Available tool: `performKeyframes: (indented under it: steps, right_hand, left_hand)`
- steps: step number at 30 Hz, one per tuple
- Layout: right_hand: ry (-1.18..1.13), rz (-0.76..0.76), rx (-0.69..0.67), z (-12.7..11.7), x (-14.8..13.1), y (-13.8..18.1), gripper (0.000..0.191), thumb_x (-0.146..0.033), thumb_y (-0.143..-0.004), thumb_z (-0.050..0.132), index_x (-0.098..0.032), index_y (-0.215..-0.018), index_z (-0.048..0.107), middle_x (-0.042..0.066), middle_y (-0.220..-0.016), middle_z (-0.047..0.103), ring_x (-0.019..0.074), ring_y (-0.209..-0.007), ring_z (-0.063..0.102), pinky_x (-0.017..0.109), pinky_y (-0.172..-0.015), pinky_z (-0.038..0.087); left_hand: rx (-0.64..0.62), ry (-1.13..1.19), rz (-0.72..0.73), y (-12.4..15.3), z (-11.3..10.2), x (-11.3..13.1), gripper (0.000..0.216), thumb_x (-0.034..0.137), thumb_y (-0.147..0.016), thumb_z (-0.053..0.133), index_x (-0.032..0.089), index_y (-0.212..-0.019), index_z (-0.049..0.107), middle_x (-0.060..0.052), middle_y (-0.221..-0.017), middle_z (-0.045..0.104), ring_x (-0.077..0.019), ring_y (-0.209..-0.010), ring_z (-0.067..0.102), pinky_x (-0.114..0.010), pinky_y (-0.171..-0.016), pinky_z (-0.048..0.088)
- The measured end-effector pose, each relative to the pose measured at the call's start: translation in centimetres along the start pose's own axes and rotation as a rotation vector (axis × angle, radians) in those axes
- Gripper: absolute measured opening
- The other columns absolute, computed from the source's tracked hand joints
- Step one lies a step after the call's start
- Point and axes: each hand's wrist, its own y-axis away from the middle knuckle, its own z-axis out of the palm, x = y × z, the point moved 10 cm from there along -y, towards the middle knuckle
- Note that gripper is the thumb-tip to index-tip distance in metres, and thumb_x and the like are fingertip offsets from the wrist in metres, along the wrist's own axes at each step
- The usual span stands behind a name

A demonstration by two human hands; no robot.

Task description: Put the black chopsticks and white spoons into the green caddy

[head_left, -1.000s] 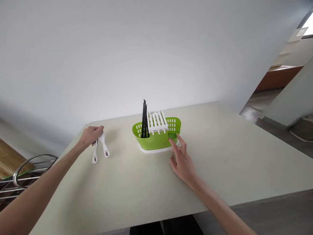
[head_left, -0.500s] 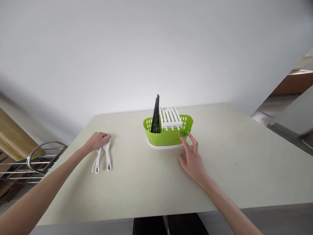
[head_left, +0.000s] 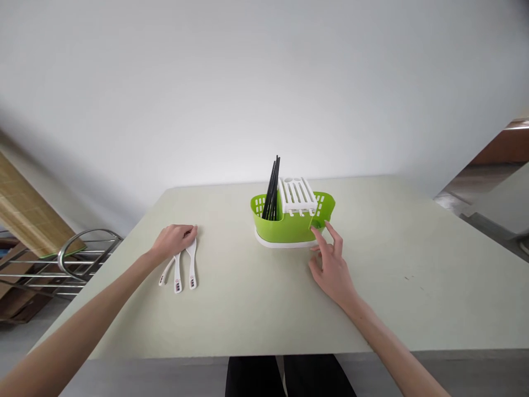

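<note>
On the left of the table, my left hand (head_left: 177, 240) is closed over the far ends of several white spoons (head_left: 192, 270). Their handles fan out toward me, with small dark and red marks near the tips; the bowls are hidden under the hand. A green utensil basket (head_left: 295, 227) with a white base stands near the middle. Black chopsticks (head_left: 271, 193) lean upright in its left compartment, and a white slotted rack (head_left: 298, 196) tops its centre. My right hand (head_left: 332, 268) has its fingers spread and holds nothing, fingertips at the basket's front right rim.
The pale table (head_left: 256, 309) meets a white wall (head_left: 264, 82) at the back. Beyond the table's left side are a metal rack (head_left: 70, 262) and a leaning bamboo board (head_left: 37, 209). Small dark marks show on the tabletop at right.
The spoons under my left hand have spread, and a third handle now stands apart at the left. My right hand keeps its place by the basket. The whole view has shifted slightly.
</note>
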Motion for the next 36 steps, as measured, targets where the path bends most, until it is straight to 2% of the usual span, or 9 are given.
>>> performKeyframes:
  steps: [5, 12, 18, 21, 23, 27, 30, 33, 36]
  right_hand:
    - [-0.012, -0.002, 0.0, 0.0, -0.1, 0.0, 0.072, -0.016, -0.095, 0.044, -0.037, -0.163, 0.031, 0.015, -0.171, 0.018, 0.0204, -0.099, 0.072, 0.037, -0.07, 0.063]
    - [-0.018, -0.005, -0.003, 0.0, -0.1, 0.1, 0.072, -0.016, -0.096, 0.045, -0.037, -0.163, 0.031, 0.014, -0.172, 0.017, 0.0197, -0.098, 0.072, 0.034, -0.065, 0.062]
    - [0.008, -0.024, -0.001, 0.2, 0.1, 0.1, 0.075, -0.016, -0.096, 0.046, -0.038, -0.165, 0.027, 0.015, -0.172, 0.015, 0.0186, -0.096, 0.072, 0.032, -0.064, 0.062]
    - [0.006, -0.033, 0.005, 0.4, 0.1, 0.1, 0.076, -0.015, -0.096, 0.046, -0.038, -0.166, 0.026, 0.015, -0.172, 0.015, 0.0185, -0.095, 0.072, 0.031, -0.063, 0.062]
    - [-0.002, -0.04, 0.012, 0.4, 0.0, 0.1, 0.076, -0.015, -0.096, 0.046, -0.038, -0.166, 0.026, 0.014, -0.172, 0.017, 0.0184, -0.094, 0.072, 0.032, -0.064, 0.063]
    - [-0.032, -0.046, 0.025, 0.4, -0.2, -0.1, 0.075, -0.014, -0.096, 0.045, -0.038, -0.165, 0.028, 0.014, -0.172, 0.017, 0.0183, -0.095, 0.072, 0.033, -0.067, 0.063]
    - [-0.054, -0.049, 0.041, 0.3, -0.4, -0.3, 0.076, -0.013, -0.095, 0.045, -0.039, -0.164, 0.029, 0.013, -0.172, 0.017, 0.0179, -0.094, 0.071, 0.033, -0.067, 0.063]
    - [-0.077, -0.054, 0.057, 0.3, -0.6, -0.5, 0.077, -0.01, -0.095, 0.044, -0.038, -0.165, 0.028, 0.013, -0.171, 0.019, 0.0172, -0.092, 0.07, 0.033, -0.067, 0.063]
    - [-0.095, -0.059, 0.065, 0.2, -0.7, -0.8, 0.079, -0.008, -0.094, 0.044, -0.038, -0.165, 0.029, 0.014, -0.171, 0.02, 0.0176, -0.095, 0.071, 0.031, -0.067, 0.062]
  left_hand:
    - [0.127, -0.12, 0.028, 1.0, -0.9, 1.2, 0.049, 0.049, -0.101, 0.034, 0.023, -0.068, 0.059, -0.006, -0.081, 0.068, -0.0202, -0.063, 0.059, -0.032, -0.058, 0.03]
    - [0.171, -0.157, 0.045, 1.4, -2.0, 3.0, 0.046, 0.05, -0.103, 0.034, 0.023, -0.098, 0.071, -0.008, -0.118, 0.069, -0.0195, -0.072, 0.066, -0.031, -0.057, 0.038]
    - [0.415, 0.073, 0.016, 1.1, -8.6, 3.1, 0.045, 0.048, -0.107, 0.031, 0.023, -0.099, 0.068, -0.008, -0.113, 0.067, -0.0195, -0.082, 0.065, -0.033, -0.072, 0.048]
    - [0.53, 0.233, 0.064, 0.4, -11.7, 5.2, 0.043, 0.046, -0.108, 0.032, 0.023, -0.1, 0.067, -0.009, -0.108, 0.067, -0.0217, -0.096, 0.065, -0.033, -0.081, 0.05]
    - [0.552, 0.308, 0.082, -0.3, -12.8, 7.3, 0.037, 0.046, -0.106, 0.038, 0.022, -0.099, 0.066, -0.009, -0.107, 0.067, -0.0217, -0.096, 0.064, -0.032, -0.076, 0.051]
    - [0.465, 0.415, 0.164, -2.5, -12.8, 13.7, 0.028, 0.048, -0.099, 0.052, 0.022, -0.099, 0.064, -0.008, -0.109, 0.07, -0.0216, -0.095, 0.066, -0.031, -0.069, 0.051]
    - [0.34, 0.5, 0.192, -4.7, -11.5, 18.7, 0.034, 0.055, -0.096, 0.058, 0.022, -0.106, 0.062, -0.01, -0.118, 0.072, -0.0239, -0.106, 0.067, -0.034, -0.083, 0.054]
    - [0.18, 0.683, 0.066, -7.7, -9.3, 21.7, 0.054, 0.068, -0.092, 0.059, 0.021, -0.118, 0.059, -0.014, -0.131, 0.071, -0.0268, -0.121, 0.065, -0.038, -0.098, 0.051]
    - [0.05, 0.916, -0.084, -10.7, -7.0, 23.6, 0.073, 0.079, -0.086, 0.06, 0.019, -0.127, 0.057, -0.018, -0.138, 0.069, -0.0297, -0.128, 0.064, -0.038, -0.102, 0.048]
